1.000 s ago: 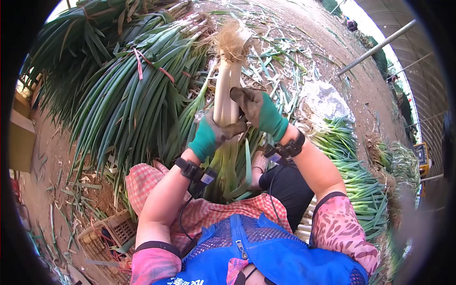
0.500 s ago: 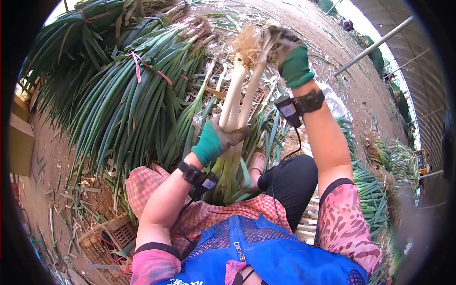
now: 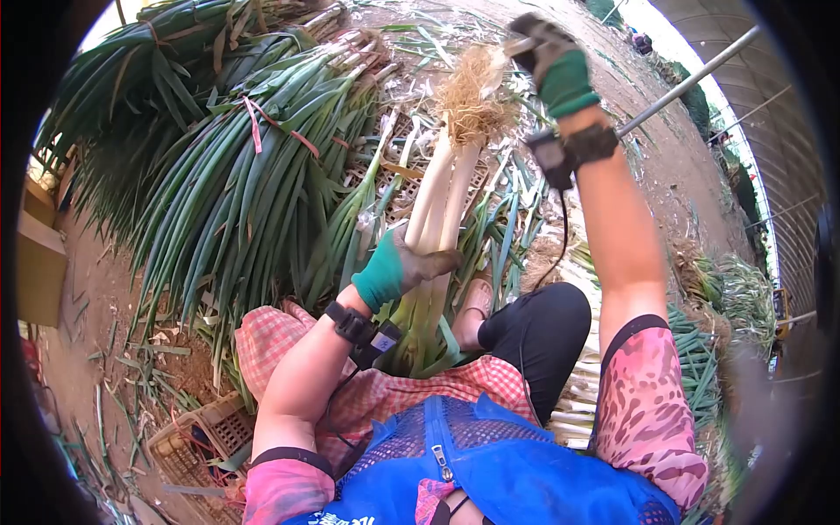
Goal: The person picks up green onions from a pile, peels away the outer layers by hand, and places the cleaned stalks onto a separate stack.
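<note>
ok so this looks like the cleaning stage. The left hand point(image 3: 398, 267), in a teal-and-grey knit glove, has its fingers wrapped tight round the middle of a bunch of long white-stalked green onions point(image 3: 440, 206). The bunch is held up in the centre of the frame, root end pointing away from the person. The right hand point(image 3: 551, 54), same kind of glove, is at the top of the frame just past the tuft of straw-coloured roots point(image 3: 472, 96). Its fingers are curled shut, and there might be a pale strip of skin pinched in them, but I honestly can't tell

my read is the loose outer skin is getting stripped off at the root end. The next move would call for a fresh pinch on whatever layer is hanging loose, with the left hand's grip firm so the bunch doesn't slide or splay

textures: the stalks look smooth, round and waxy, the roots dry, wiry and tangled, and the leaves below the left hand are floppy. Upper left of the frame has big tied bundles of dark green onion leaves point(image 3: 227, 175) with faded pink ties point(image 3: 254, 118). A brown plastic lattice crate point(image 3: 477, 179) shows behind the stalks, and the bare dirt floor point(image 3: 96, 289) is littered with trimmings. There's a black strap-on wrist device point(image 3: 354, 324) with a cable on each arm
</note>
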A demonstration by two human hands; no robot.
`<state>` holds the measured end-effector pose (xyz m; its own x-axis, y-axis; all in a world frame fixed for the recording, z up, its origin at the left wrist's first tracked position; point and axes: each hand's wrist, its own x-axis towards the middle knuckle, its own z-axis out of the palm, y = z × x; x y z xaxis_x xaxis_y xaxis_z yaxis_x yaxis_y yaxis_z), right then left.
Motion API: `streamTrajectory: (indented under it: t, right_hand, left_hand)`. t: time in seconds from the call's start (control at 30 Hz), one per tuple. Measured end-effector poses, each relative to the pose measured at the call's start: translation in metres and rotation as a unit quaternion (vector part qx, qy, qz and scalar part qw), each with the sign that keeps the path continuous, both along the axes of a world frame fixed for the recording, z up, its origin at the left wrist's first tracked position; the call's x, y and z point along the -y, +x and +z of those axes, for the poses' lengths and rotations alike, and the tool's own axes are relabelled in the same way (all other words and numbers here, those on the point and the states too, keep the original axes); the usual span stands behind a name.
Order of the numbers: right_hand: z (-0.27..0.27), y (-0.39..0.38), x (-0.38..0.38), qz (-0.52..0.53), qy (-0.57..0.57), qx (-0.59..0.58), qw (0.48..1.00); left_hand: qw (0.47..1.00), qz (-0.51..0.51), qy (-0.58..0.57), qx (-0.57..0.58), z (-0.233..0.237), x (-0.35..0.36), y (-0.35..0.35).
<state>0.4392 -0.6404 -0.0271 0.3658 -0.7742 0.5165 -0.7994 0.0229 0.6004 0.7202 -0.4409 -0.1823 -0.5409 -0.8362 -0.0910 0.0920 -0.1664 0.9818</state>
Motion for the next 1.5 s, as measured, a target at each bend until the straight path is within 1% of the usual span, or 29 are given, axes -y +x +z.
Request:
streamTrajectory:
  t: [0.07,0.13,0.17,0.2,0.27,0.3,0.33,0.37,0.47,0.57,0.63,0.77,0.8,0.87,0.9,0.93,0.97,1.03,1.07,1.1,1.17,1.2,1.23,1.27,1.3,1.37,1.4,1.43,1.5]
  right_hand:
    - [0.034,-0.043,0.007,0.064,-0.012,0.214,0.975]
    - [0.046,-0.048,-0.002,0.151,0.007,0.212,0.966]
    - [0.037,-0.038,-0.008,0.317,0.08,0.232,0.916]
    - [0.02,-0.025,-0.012,0.433,0.301,0.528,0.666]
    - [0.008,0.019,-0.047,0.435,0.424,0.605,0.514]
    - [0.014,0.041,-0.07,0.381,0.363,0.456,0.718]
    - [0.012,0.055,-0.074,0.261,0.342,0.493,0.757]
    - [0.009,0.07,-0.079,0.137,0.324,0.522,0.777]
    - [-0.012,-0.001,-0.012,0.306,0.161,0.608,0.715]
    - [0.029,-0.055,0.012,0.292,0.135,0.65,0.688]
    - [0.034,-0.021,-0.027,0.312,0.256,0.544,0.736]
    - [-0.011,0.037,-0.082,0.442,0.444,0.224,0.747]
    - [-0.026,0.043,-0.084,0.439,0.43,0.167,0.771]
    - [-0.025,0.045,-0.075,0.253,0.238,0.051,0.936]
    - [-0.024,0.047,-0.071,0.136,0.164,-0.017,0.977]
    - [-0.014,0.021,-0.057,0.217,0.088,0.041,0.971]
    - [-0.013,-0.001,-0.038,0.17,0.108,0.175,0.964]
    - [-0.011,-0.043,0.0,0.096,0.089,0.453,0.882]
    - [0.011,-0.028,-0.024,0.102,0.106,0.645,0.75]
    - [0.027,-0.009,-0.047,0.099,0.117,0.803,0.576]
    - [0.018,0.03,-0.088,0.127,0.273,0.491,0.817]
    - [0.008,0.049,-0.102,0.262,0.223,0.316,0.884]
    - [-0.002,0.069,-0.116,0.386,0.159,0.123,0.9]
    - [-0.007,0.088,-0.138,0.352,0.189,0.039,0.916]
    - [-0.014,0.104,-0.155,0.317,0.218,-0.047,0.922]
    - [-0.029,0.115,-0.15,0.4,0.129,-0.125,0.899]
    - [-0.027,0.118,-0.148,0.417,0.211,-0.069,0.881]
    - [-0.03,0.117,-0.141,0.371,0.197,-0.168,0.892]
    - [-0.027,0.117,-0.137,0.362,0.143,-0.224,0.894]
  left_hand:
    - [1.0,-0.003,0.001,-0.003,0.005,0.001,0.006]
    - [1.0,-0.003,-0.009,-0.007,0.004,0.01,0.013]
    - [1.0,-0.002,-0.018,-0.011,0.002,0.015,0.013]
    - [1.0,-0.003,-0.027,-0.015,0.0,0.017,0.012]
    - [0.999,0.002,-0.03,-0.018,0.001,0.017,0.007]
    - [0.999,0.004,-0.03,-0.017,0.0,0.016,0.005]
    - [1.0,-0.002,-0.023,-0.015,0.002,0.014,0.005]
    - [1.0,-0.007,-0.016,-0.013,0.005,0.011,0.005]
    - [1.0,-0.009,-0.011,0.002,0.009,0.011,0.01]
    - [1.0,0.008,-0.009,-0.027,0.006,0.009,0.013]
    - [0.999,0.015,0.0,-0.029,0.01,0.014,0.019]
    - [1.0,0.01,0.019,-0.016,0.018,0.017,0.017]
    - [1.0,0.009,0.014,-0.016,0.017,0.017,0.016]
    - [1.0,0.009,0.019,-0.009,0.016,0.02,0.018]
    - [1.0,0.011,0.028,-0.004,0.018,0.019,0.019]
    - [0.999,0.013,0.037,0.001,0.02,0.018,0.021]
    - [0.999,0.025,0.033,0.007,0.021,0.02,0.023]
    - [0.998,0.05,0.031,0.016,0.021,0.022,0.025]
    - [0.997,0.073,0.037,0.003,0.02,0.022,0.024]
    - [0.996,0.081,0.022,-0.005,0.009,0.03,0.025]
    - [0.996,0.083,0.022,-0.006,0.0,0.043,0.024]
    - [0.996,0.089,0.005,-0.023,-0.009,0.049,0.02]
    - [0.995,0.095,-0.014,-0.042,-0.018,0.054,0.015]
    - [0.995,0.089,-0.011,-0.039,-0.016,0.053,0.011]
    - [0.989,0.091,-0.099,-0.062,-0.038,0.063,0.004]
    - [0.989,0.044,-0.134,-0.032,-0.021,0.052,-0.003]
    - [0.991,0.026,-0.123,-0.048,-0.009,0.045,-0.007]
    - [0.994,0.012,-0.099,-0.051,0.003,0.037,-0.01]
    - [0.997,-0.016,-0.052,-0.058,0.022,0.029,-0.012]
